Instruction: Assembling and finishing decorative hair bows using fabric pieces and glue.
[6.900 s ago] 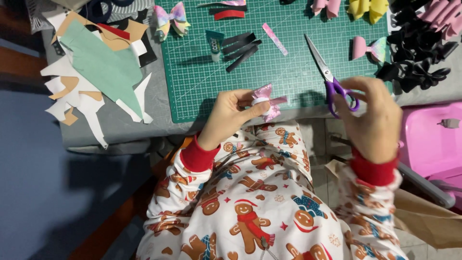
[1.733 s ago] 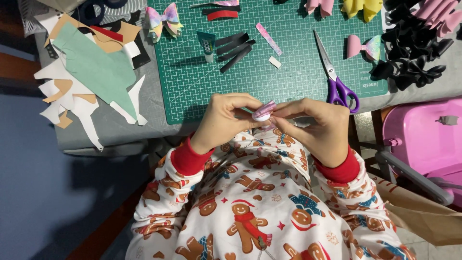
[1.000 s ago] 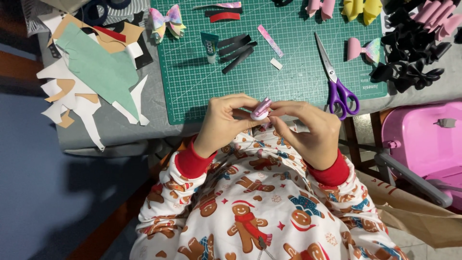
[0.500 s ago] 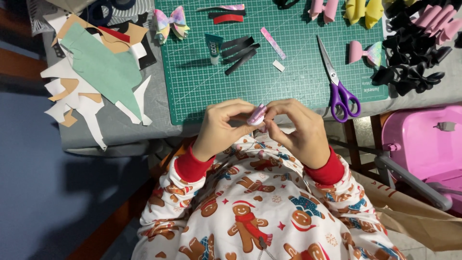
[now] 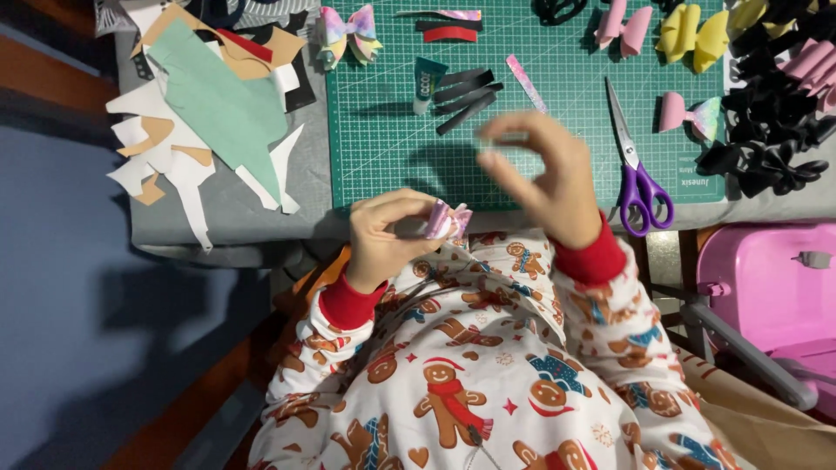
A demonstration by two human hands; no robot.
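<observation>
The left hand (image 5: 383, 233) pinches a small folded bow (image 5: 447, 221) of pink, iridescent material between thumb and fingertips, holding it just above the near edge of the worktop (image 5: 309, 187), over a lap in gingerbread-print pyjamas with red cuffs. The right hand (image 5: 544, 178) is raised over the green cutting mat (image 5: 392, 144), apart from the bow, its thumb and forefinger curled toward each other in a loose ring; whether anything is held between them cannot be told, as the hand is blurred. Purple-handled scissors (image 5: 637, 178) lie on the mat just beside the right hand, blades pointing away from the person. Further up the mat sit a small tube of glue (image 5: 427, 83), a few dark strips (image 5: 466, 94), a narrow glittery pink strip (image 5: 526, 80) and a red strip (image 5: 449, 33). A finished pastel bow (image 5: 347, 33) rests at the mat's top left corner. Pink bows (image 5: 623, 24) and yellow bows (image 5: 692, 33) lie along the far edge, with a heap of black bows (image 5: 771, 144) at the right. To the left of the mat, paper offcuts (image 5: 205, 109) in green, white and tan are piled on the grey worktop. A pink plastic chair (image 5: 766, 287) stands at the person's right.
</observation>
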